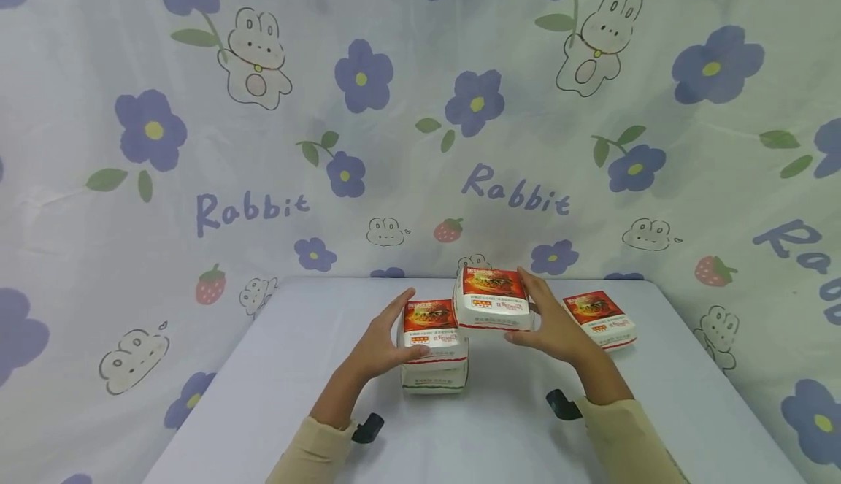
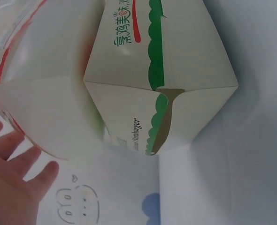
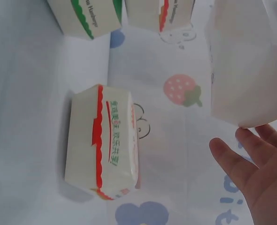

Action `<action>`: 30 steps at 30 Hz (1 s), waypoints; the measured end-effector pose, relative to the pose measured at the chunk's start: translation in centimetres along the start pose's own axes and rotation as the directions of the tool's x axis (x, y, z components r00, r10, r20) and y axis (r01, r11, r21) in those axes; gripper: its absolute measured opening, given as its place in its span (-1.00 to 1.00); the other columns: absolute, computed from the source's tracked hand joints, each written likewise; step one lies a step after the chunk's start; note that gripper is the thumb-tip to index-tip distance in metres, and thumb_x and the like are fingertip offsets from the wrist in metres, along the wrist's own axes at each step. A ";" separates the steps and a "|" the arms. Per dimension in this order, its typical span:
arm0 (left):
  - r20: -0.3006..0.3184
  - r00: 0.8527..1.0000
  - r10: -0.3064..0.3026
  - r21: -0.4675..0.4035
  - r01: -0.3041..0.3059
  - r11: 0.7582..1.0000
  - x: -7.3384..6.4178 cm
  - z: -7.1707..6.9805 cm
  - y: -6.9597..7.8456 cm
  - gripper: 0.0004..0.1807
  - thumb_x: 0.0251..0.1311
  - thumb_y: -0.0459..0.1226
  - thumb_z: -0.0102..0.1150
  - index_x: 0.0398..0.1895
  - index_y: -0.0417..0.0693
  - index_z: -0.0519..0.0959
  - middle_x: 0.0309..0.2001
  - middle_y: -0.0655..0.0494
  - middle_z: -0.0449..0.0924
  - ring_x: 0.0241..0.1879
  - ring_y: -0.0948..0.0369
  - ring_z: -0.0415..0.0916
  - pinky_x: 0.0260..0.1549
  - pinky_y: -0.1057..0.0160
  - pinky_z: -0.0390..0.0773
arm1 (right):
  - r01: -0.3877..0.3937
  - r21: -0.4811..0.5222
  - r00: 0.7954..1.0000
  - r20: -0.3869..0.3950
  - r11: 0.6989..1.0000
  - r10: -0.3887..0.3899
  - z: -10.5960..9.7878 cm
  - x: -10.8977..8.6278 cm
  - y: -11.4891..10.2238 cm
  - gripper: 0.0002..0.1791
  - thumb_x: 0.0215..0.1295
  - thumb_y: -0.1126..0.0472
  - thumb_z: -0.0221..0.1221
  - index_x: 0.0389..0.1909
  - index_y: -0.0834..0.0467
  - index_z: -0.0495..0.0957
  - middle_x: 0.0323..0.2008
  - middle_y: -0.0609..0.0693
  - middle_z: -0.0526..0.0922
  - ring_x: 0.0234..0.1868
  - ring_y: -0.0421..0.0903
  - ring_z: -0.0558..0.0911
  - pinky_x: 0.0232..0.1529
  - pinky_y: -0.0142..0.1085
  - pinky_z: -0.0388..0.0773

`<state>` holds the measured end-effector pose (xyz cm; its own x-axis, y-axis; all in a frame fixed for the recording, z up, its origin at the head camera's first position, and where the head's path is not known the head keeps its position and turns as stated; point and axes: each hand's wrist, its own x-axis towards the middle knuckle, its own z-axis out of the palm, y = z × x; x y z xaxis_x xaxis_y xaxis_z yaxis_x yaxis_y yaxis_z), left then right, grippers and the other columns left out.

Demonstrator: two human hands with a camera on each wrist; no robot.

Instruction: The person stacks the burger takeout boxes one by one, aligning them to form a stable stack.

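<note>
the right grip (image 1: 554, 327) holds a raised burger box (image 1: 494, 300) at the lower centre of the frame, thumb in front, fingers behind; the left grip (image 1: 377, 342) spans the top stacked box (image 1: 428, 317), just left of it. whether those two boxes touch, i cannot tell. my judgement: coming across too low, the raised one could knock the other off the bottom box (image 1: 434, 380); squeezing hard could crumple the card. counted: four boxes, one raised, two stacked, one lone box (image 1: 599, 320) farther right on the worktop (image 1: 512, 418); two hands.
</note>
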<state>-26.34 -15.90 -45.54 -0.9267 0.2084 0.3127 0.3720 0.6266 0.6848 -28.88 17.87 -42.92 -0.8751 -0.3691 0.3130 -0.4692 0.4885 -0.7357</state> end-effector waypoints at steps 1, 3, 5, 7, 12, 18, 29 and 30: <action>0.001 1.000 -0.004 -0.001 0.004 1.000 0.0 0.0 0.0 0.11 -0.21 0.29 0.40 0.50 0.50 0.07 0.47 0.28 0.12 0.44 0.07 0.05 0.20 -0.33 0.21 | -0.002 -0.002 1.000 0.000 1.000 0.002 0.1 0.1 -0.1 0.31 -0.16 -0.21 0.48 0.54 -0.30 -0.21 0.48 0.01 -0.01 0.35 0.30 0.25 0.13 0.25 0.37; 0.005 1.000 -0.011 -0.005 0.011 1.000 0.1 0.0 0.1 0.11 -0.20 0.29 0.40 0.49 0.51 0.07 0.47 0.29 0.12 0.44 0.08 0.05 0.20 -0.32 0.21 | 0.007 -0.008 1.000 0.008 1.000 -0.007 0.3 0.3 -0.3 0.30 -0.14 -0.19 0.47 0.54 -0.26 -0.21 0.48 0.02 -0.01 0.33 0.34 0.26 0.11 0.30 0.36; 0.009 1.000 -0.018 -0.012 0.019 1.000 0.2 -0.1 0.2 0.11 -0.21 0.29 0.41 0.49 0.51 0.07 0.46 0.31 0.12 0.44 0.09 0.05 0.20 -0.32 0.21 | 0.003 -0.002 1.000 0.016 1.000 -0.003 0.5 0.5 -0.5 0.30 -0.14 -0.17 0.47 0.54 -0.27 -0.20 0.48 0.00 -0.02 0.32 0.35 0.27 0.10 0.32 0.35; 0.007 1.000 -0.017 -0.017 0.017 1.000 0.2 -0.1 0.3 0.11 -0.20 0.27 0.42 0.50 0.49 0.08 0.46 0.31 0.13 0.44 0.09 0.04 0.20 -0.32 0.21 | 0.011 0.005 1.000 0.025 1.000 -0.011 0.6 0.7 -0.6 0.30 -0.13 -0.17 0.47 0.55 -0.25 -0.20 0.49 0.00 -0.04 0.32 0.36 0.28 0.10 0.31 0.37; 0.003 1.000 -0.001 -0.013 0.001 1.000 0.4 -0.2 0.6 0.11 -0.16 0.25 0.41 0.51 0.41 0.08 0.46 0.32 0.12 0.45 0.11 0.03 0.23 -0.29 0.19 | 0.049 0.058 0.998 0.037 0.997 -0.052 1.0 1.2 -1.1 0.30 -0.11 -0.11 0.48 0.56 -0.16 -0.19 0.49 0.03 -0.05 0.30 0.33 0.31 0.14 0.22 0.38; 0.018 1.000 -0.004 -0.021 0.005 1.000 0.5 -0.1 1.0 0.10 -0.14 0.24 0.41 0.52 0.38 0.07 0.47 0.31 0.09 0.45 0.08 0.02 0.23 -0.31 0.17 | 0.067 0.093 0.995 0.068 0.993 -0.073 1.6 1.7 -1.8 0.29 -0.09 -0.09 0.49 0.56 -0.10 -0.19 0.49 0.06 -0.06 0.31 0.31 0.29 0.20 0.20 0.34; 0.011 1.000 0.015 -0.037 -0.015 0.999 0.7 -0.2 1.3 0.09 -0.08 0.24 0.37 0.53 0.29 0.07 0.48 0.26 0.09 0.45 0.07 0.04 0.22 -0.31 0.19 | 0.065 0.100 0.995 0.067 0.993 -0.072 2.6 2.6 -3.0 0.26 -0.08 -0.02 0.50 0.55 -0.20 -0.15 0.49 0.01 -0.05 0.31 0.28 0.32 0.17 0.17 0.38; 0.010 1.000 0.017 -0.040 -0.017 0.999 0.7 -0.2 1.3 0.08 -0.08 0.24 0.37 0.53 0.28 0.08 0.48 0.26 0.09 0.45 0.07 0.04 0.22 -0.30 0.19 | 0.063 0.099 0.995 0.067 0.993 -0.070 2.7 2.6 -3.1 0.26 -0.09 -0.04 0.50 0.55 -0.21 -0.14 0.49 0.01 -0.04 0.31 0.28 0.32 0.17 0.18 0.39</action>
<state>-26.49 -15.13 -44.28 -0.9206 0.2270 0.3177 0.3894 0.5927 0.7050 -29.40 13.26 -41.47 -0.8302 -0.4544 0.3230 -0.5096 0.3837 -0.7701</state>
